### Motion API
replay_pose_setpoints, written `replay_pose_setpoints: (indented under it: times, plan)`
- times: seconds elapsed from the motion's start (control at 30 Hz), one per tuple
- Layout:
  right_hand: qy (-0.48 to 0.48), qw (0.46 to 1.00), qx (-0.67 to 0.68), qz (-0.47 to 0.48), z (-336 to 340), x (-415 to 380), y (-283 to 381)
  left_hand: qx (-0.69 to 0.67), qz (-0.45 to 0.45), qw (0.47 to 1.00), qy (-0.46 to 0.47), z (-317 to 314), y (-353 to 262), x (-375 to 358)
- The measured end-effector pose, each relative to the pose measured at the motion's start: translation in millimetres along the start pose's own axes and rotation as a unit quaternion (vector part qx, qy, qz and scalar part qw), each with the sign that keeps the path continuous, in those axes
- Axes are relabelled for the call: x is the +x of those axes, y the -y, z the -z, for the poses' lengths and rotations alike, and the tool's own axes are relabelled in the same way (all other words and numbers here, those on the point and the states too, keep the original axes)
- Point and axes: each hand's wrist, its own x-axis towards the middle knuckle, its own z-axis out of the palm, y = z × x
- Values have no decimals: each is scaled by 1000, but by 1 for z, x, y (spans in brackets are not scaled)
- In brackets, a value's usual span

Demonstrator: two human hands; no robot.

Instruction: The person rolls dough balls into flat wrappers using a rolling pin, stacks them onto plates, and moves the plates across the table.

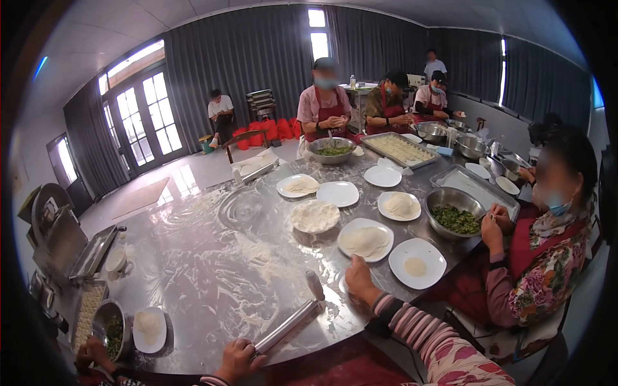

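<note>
While my left hand [239,361] curls round the near end of the metal rolling pin [288,327], its fingers are bent in close and the near handle is hidden within my grip. The pin lies slantwise on the steel table [187,283], close to my edge of it, its far handle [314,285] pointing away from me and a little to the right. My right hand [362,281] reaches out from a striped sleeve [418,325], knuckles up and fingers drawn narrow, at the near rim of a white plate [365,240] with a pale, floury pile on it. I cannot tell whether those fingers pinch anything or touch the rim, because the back of the hand covers them.

Just to the right of that plate is another plate [417,264] with one small round of dough [415,266]. Beyond my right hand stands a heaped dish of flour [315,217], and loose flour is smeared over much of the table between my hands and the far side. To my right, a person in a flowered sleeve [544,286] holds both hands up beside a metal bowl of chopped greens [456,213]. At my far left, another person's hand [96,352] is near a smaller bowl of greens [111,328], with a plate of pale rounds [149,329] beside it.
</note>
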Motion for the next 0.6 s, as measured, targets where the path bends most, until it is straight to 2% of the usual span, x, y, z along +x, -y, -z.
replay_pose_setpoints:
  times: [0.03, 0.07, 0.13, 0.2, 0.3, 0.6]
  plan:
    - [39, 999, 0, -6, 4, -4, -5, 3, 1, 1000, 1, 1, 1, -1]
    - [39, 999, 2, -5, 17, -13, 1, 6, 4, 1000, 0, 0, 1, -2]
    - [149, 985, 56, 62, 58, -40, 21, 7, 6, 1000, -2, -1, 1, 0]
    - [146, 970, -50, 186, 80, -63, 15, 17, 3, 1000, -10, 0, -4, 1]
    - [105, 960, -65, 253, 103, -70, 15, -4, 18, 1000, 3, 5, -9, 5]
    - [96, 961, -62, 253, 103, -71, 18, -5, 8, 1000, -14, 1, -8, 4]
